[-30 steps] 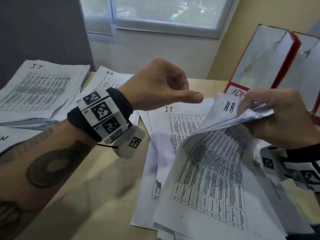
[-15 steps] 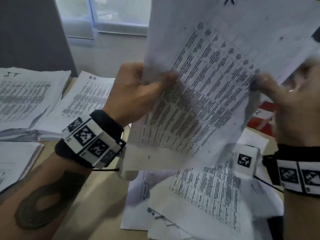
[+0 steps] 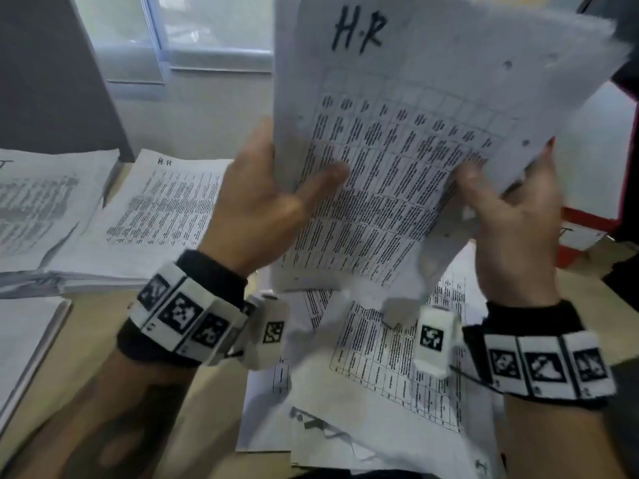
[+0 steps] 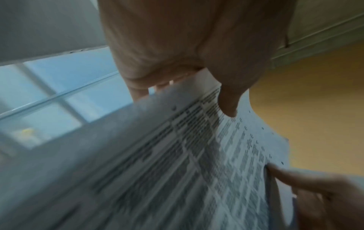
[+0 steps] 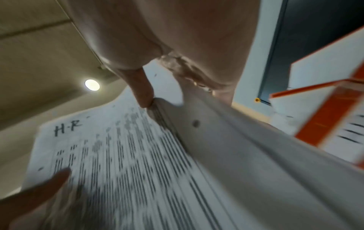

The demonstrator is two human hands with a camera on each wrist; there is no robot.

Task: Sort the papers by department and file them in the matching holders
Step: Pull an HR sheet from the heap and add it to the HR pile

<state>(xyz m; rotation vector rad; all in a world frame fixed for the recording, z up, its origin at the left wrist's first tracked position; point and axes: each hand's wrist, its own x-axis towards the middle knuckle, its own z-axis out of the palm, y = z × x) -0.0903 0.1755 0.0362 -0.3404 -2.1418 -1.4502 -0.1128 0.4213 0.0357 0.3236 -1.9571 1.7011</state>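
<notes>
Upper centre of frame: H.R sheet (image 3: 397, 160) pinched by left hand (image 3: 262, 205) and right hand (image 3: 511, 216), thumbs in front. Best carried flat to H.R pile (image 3: 162, 216) at mid-left, edges squared before release.

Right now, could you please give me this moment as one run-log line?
step: sorting | held: H.R sheet | left hand: pinching left edge | right hand: pinching right edge | H.R pile: on desk, left

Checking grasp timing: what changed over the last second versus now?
The H.R sheet went from the right hand lifting it off the loose pile to upright at head height. The left hand, free before, now pinches its left edge; the right holds the right edge. The H.R stack on the desk stayed put.
</notes>
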